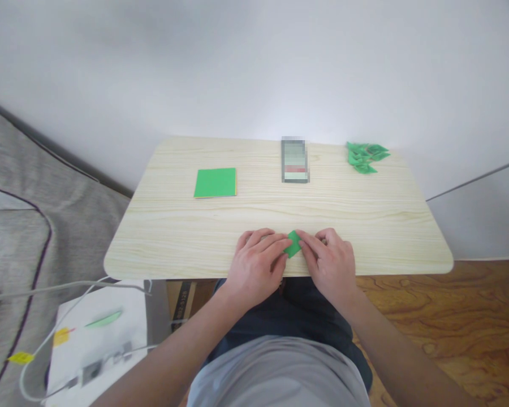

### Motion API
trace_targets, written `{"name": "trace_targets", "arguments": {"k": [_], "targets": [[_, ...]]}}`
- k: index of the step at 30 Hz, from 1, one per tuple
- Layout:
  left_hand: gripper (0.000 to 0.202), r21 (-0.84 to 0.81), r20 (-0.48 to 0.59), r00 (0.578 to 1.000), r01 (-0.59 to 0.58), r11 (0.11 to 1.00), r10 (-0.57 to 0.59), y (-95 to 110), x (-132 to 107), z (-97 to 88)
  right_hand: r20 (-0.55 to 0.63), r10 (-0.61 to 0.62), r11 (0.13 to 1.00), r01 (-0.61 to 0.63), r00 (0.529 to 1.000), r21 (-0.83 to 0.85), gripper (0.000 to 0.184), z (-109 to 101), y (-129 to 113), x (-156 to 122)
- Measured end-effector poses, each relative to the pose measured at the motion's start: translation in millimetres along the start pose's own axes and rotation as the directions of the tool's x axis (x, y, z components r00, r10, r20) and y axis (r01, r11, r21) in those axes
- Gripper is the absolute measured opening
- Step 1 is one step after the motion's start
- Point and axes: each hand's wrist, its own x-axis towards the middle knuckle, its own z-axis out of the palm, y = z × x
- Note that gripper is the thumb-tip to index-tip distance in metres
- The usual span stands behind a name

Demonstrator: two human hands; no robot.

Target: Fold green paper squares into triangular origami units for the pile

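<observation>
- We see the left hand [257,263] lying palm down at the near edge of the wooden table [173,243], its fingers stretched toward the middle and its fingertips pressing on a small green folded paper [294,244].
- The right hand [331,263] mirrors it from the other side, fingers curled a little, with the index finger and thumb meeting the same paper at its right edge.
- Between the two sets of fingertips the paper shows as a small tilted square; it lies flat on the table, pinned there by both hands rather than lifted, so we count both hands as closed on it.
- How much of the paper runs under the fingers we cannot tell, since they cover its lower edges.
- Beyond the grip and to its left, well apart, lies a stack of green square sheets [215,182], with a thin yellow edge showing on its right side.
- Straight beyond the grip, toward the far edge of the table, lies a phone [294,160] with its screen blurred.
- Beyond the grip and to its right, near the far corner, sits a heap of folded green pieces [366,156], touching one another.
- Below the grip, off the table's left edge, we make out a white box [97,333] with cables across it.
</observation>
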Motion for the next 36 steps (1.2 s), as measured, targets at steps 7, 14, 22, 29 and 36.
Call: {"name": "trace_targets", "arguments": {"k": [7,14,22,29,36], "targets": [[0.027,-0.004,0.009,1.0,-0.004,1.0,0.004,0,0,-0.1,0.029,-0.022,1.0,0.023,0.999,-0.021,0.032,0,1,1],[0.03,0.003,0.015,1.0,-0.001,1.0,0.001,1,0,-1.0,0.038,-0.063,0.998,0.062,0.997,0.029,0.032,-1,1,2],[0.032,0.051,0.032,0.998,-0.06,0.997,0.059,10,-23,0.6,0.068,-0.1,0.987,0.091,0.993,0.131,0.034,-4,-3,-5],[0.026,0.05,0.001,0.984,-0.177,0.983,0.177,2,-35,6.7,0.087,-0.135,0.943,0.101,0.987,0.317,0.021,-11,5,-7],[0.011,-0.338,-0.158,0.974,0.102,0.936,-0.163,14,-11,9.2,0.144,0.0,0.736,-0.098,0.99,0.67,0.026,-24,11,2]]}}
